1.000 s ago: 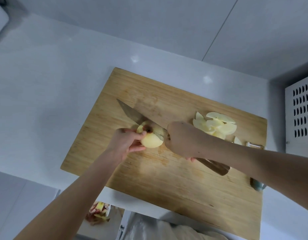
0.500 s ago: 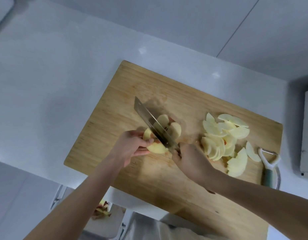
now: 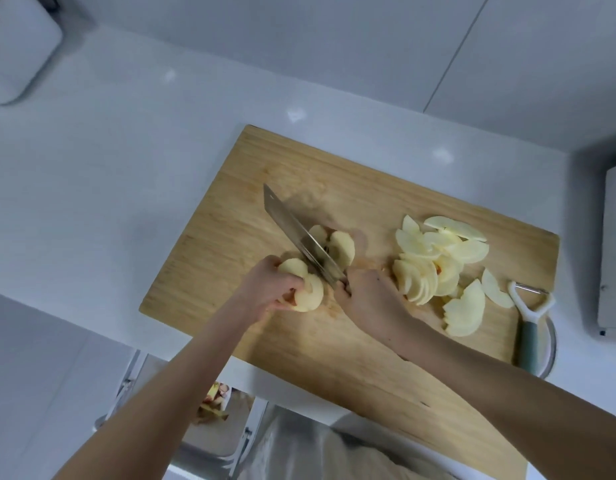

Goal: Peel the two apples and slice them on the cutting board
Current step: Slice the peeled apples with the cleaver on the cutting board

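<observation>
A peeled apple lies split in two on the wooden cutting board. My left hand grips the near half. The other half lies cut side up beyond the blade. My right hand holds the handle of a cleaver, whose blade stands between the two halves with its tip pointing away and to the left. A heap of pale apple slices covers the right part of the board.
A white and teal peeler rests at the board's right edge on a round dish. A white perforated appliance stands at far right. Peel scraps lie in a bin below the counter edge. A white object sits at top left.
The cleaver has gone through the whole apple and split it into two halves. My left hand has drawn the near half toward me, and my right hand has shifted along the handle.
</observation>
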